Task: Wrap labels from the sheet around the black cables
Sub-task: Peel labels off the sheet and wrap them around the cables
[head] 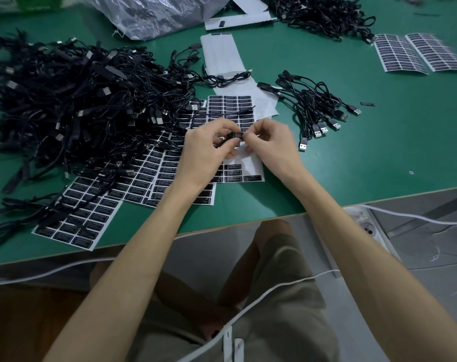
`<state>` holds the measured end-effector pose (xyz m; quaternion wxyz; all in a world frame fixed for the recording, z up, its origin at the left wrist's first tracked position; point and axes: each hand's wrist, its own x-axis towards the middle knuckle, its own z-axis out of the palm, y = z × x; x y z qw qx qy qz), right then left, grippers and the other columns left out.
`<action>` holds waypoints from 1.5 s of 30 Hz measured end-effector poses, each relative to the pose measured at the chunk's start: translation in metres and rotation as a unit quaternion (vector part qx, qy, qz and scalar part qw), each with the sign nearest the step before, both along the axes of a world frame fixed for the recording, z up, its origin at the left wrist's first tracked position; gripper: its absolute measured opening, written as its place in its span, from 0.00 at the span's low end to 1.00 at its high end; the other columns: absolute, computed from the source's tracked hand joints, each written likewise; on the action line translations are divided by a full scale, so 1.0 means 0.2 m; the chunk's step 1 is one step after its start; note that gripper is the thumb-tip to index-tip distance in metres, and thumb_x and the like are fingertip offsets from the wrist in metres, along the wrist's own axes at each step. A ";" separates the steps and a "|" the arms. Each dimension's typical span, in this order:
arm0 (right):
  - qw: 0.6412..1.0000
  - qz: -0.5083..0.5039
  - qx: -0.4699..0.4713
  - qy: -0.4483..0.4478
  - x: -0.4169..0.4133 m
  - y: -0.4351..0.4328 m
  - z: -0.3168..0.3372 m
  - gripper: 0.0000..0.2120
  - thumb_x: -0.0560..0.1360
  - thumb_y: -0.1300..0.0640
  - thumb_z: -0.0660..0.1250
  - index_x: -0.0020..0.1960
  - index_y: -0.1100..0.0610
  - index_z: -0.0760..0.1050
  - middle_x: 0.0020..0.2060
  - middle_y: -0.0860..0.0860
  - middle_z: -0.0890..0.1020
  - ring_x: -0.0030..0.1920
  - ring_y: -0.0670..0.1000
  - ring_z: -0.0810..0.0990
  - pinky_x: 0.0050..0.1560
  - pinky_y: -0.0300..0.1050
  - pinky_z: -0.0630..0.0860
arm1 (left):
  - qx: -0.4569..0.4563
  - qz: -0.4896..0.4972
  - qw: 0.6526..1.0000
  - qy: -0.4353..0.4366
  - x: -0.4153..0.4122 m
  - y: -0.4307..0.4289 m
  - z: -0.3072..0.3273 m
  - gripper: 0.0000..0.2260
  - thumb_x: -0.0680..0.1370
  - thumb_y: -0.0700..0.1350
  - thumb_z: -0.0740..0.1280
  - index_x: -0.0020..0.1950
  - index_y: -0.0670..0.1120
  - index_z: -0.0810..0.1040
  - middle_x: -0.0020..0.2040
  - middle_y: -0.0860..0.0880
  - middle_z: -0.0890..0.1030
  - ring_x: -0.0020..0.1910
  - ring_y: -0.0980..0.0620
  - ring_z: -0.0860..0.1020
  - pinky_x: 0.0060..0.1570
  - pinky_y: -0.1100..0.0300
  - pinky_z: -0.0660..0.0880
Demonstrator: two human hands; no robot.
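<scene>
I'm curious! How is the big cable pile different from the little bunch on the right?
The big pile is huge and tangled; the little bunch is small, plugs fanned together. The big pile overlaps label sheets; the little bunch lies mostly on green table. Both hold black USB cables.

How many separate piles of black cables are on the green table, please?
3: large black cable pile at left, small black bunch at right, another black pile at the far edge. A clear plastic bag may hide more.
</scene>
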<state>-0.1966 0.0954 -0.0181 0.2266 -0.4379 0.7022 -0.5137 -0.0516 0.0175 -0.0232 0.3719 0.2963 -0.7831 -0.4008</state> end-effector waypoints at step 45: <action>1.000 0.000 0.001 0.021 0.00 0.01 0.00 0.04 0.76 0.59 0.69 0.45 0.59 0.80 0.34 0.52 0.85 0.40 0.53 0.86 0.48 0.53 0.81 | -0.012 0.002 1.000 -0.001 0.00 0.00 -0.01 0.07 0.78 0.37 0.74 0.55 0.44 0.83 0.45 0.49 0.85 0.35 0.56 0.85 0.37 0.62 0.82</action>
